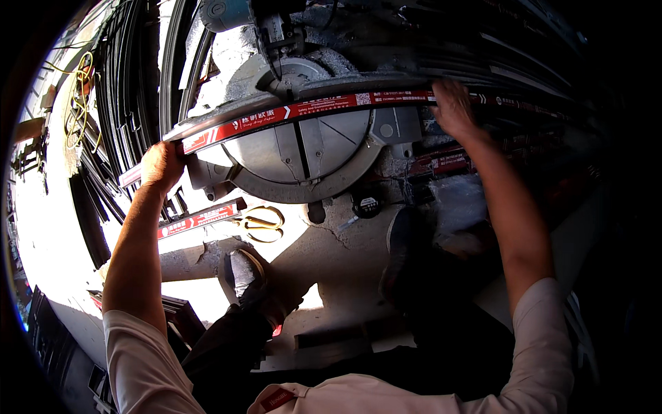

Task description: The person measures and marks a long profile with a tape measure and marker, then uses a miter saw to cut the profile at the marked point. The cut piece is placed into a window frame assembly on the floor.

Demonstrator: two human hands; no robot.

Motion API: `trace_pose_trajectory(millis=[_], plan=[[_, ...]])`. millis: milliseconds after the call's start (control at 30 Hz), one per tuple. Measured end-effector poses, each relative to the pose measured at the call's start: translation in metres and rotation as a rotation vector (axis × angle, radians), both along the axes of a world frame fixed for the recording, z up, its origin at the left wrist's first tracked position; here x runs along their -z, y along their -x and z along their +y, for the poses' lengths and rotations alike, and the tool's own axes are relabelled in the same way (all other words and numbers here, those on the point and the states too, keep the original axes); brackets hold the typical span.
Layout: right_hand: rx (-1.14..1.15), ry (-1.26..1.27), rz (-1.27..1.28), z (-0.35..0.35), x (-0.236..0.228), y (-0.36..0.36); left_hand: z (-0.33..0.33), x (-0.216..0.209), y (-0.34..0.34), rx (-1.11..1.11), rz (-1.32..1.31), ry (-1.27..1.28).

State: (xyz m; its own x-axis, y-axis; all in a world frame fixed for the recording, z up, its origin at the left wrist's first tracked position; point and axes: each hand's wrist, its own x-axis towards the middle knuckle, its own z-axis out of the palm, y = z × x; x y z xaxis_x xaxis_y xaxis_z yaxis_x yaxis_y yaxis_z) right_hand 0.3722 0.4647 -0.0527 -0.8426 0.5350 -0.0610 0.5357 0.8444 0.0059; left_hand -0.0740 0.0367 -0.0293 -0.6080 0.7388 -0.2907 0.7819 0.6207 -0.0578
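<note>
A long dark metal profile with a red printed film lies across the round grey table of a mitre saw, against its fence. Near the profile's left end my left hand is closed around it. My right hand grips the same profile well to the right, past the saw table, its fingers bent over the far side. The blue and dark saw head stands behind the fence, above the profile; its blade cannot be made out. Both fingertips are partly hidden.
Gold-handled scissors, a short red-filmed profile and a black tape measure lie in front of the saw. Bundles of dark profiles fill the left. Clear plastic wrap lies at right. My shoes are close by.
</note>
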Motion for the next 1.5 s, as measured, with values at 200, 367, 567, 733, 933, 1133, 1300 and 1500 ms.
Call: trace_pose_trajectory(millis=[200,367,567,733,933,1133,1300,1500], plan=[[-0.007,-0.030,-0.019,0.001,-0.001,0.000,-0.004,0.011,0.004,0.034,0.054,-0.034],[0.005,0.000,0.073,0.000,0.002,-0.001,-0.002,0.007,0.000,0.028,0.044,-0.080],[0.036,0.038,0.058,-0.006,-0.002,0.006,-0.001,0.006,-0.001,0.045,0.060,-0.068],[-0.035,0.187,0.193,-0.027,-0.034,0.020,-0.004,0.010,0.002,0.049,0.067,-0.064],[-0.118,0.327,0.242,-0.027,-0.045,0.022,-0.004,0.010,0.002,0.058,0.057,-0.063],[-0.114,0.254,0.299,-0.030,-0.033,0.024,-0.003,0.009,0.002,0.063,0.055,-0.056],[-0.103,0.286,0.316,-0.032,-0.032,0.025,0.000,0.004,-0.002,0.062,0.053,-0.074],[-0.090,0.295,0.307,-0.032,-0.032,0.026,-0.004,0.007,0.001,0.079,0.048,-0.091]])
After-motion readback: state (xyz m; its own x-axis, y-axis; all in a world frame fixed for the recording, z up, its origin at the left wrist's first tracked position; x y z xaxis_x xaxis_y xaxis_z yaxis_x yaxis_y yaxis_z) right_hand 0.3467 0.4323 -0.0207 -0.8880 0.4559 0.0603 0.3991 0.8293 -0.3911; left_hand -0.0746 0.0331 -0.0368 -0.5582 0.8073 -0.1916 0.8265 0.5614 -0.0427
